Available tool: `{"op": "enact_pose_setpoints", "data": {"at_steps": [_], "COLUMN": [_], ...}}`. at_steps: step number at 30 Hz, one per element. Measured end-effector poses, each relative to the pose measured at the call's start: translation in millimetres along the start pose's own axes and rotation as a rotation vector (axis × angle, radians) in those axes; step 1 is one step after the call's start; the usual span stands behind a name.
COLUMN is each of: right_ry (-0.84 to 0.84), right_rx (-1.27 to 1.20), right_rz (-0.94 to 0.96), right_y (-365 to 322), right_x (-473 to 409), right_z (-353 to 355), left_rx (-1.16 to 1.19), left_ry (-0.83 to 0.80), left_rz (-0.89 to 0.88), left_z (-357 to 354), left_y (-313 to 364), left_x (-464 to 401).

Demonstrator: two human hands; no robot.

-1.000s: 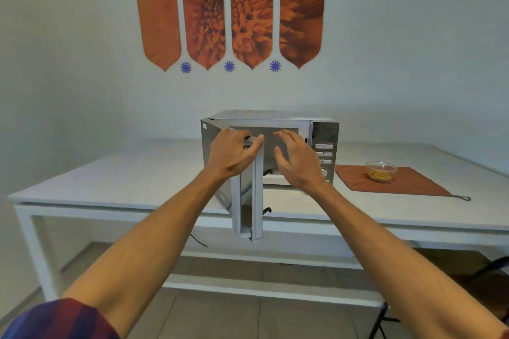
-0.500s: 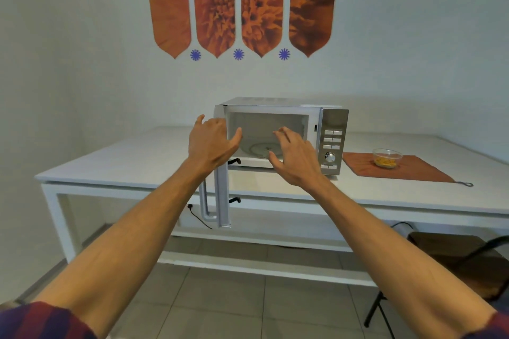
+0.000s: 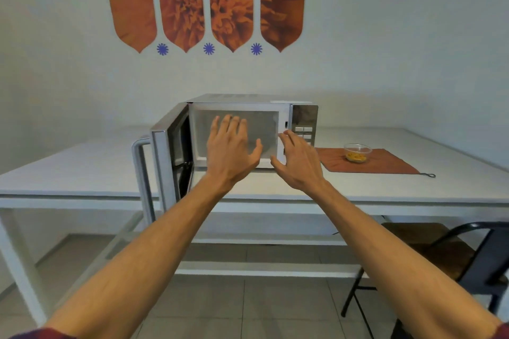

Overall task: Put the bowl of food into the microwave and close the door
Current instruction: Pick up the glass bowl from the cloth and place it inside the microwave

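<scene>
Both hands are up in front of the microwave [image 3: 248, 132] with spread fingers and nothing in either grip: the left hand [image 3: 230, 153] is flat before the open hole, and the right hand [image 3: 298, 161] is by the buttons. The door [image 3: 165, 157] swings wide out to the left, past the tabletop [image 3: 82, 170] edge. The bowl of food [image 3: 357, 152] sits on an orange mat [image 3: 385, 165] to the right, away from both hands, with bare tabletop around it.
</scene>
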State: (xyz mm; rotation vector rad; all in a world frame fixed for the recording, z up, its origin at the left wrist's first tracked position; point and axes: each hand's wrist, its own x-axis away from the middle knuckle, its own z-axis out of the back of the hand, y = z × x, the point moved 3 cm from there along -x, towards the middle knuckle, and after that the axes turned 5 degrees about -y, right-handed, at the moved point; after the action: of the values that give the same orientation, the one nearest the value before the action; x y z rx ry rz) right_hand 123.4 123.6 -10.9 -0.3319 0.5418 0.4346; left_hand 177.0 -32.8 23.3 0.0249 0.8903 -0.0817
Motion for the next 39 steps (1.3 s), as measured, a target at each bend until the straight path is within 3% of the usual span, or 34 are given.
{"op": "enact_pose_setpoints", "data": {"at_steps": [8, 12, 24, 29, 39], "right_ry": [-0.001, -0.033, -0.046, 0.029, 0.021], "right_rx": [0.123, 0.205, -0.340, -0.619, -0.816], "right_rz": [-0.031, -0.029, -0.351, -0.508, -0.712], "right_y": [117, 184, 375, 424, 493], "right_x": [-16, -29, -48, -64, -115], "right_z": [-3, -5, -29, -49, -114], "left_rx": [0.336, 0.604, 0.906, 0.984, 1.060], "left_ry": [-0.223, -0.289, -0.423, -0.505, -0.504], "left_rz": [-0.107, 0.078, 0.232, 0.283, 0.425], "left_z": [-99, -155, -305, -362, -455], "left_y": [91, 128, 243, 254, 266], "left_x": [-27, -53, -110, -135, -176]}}
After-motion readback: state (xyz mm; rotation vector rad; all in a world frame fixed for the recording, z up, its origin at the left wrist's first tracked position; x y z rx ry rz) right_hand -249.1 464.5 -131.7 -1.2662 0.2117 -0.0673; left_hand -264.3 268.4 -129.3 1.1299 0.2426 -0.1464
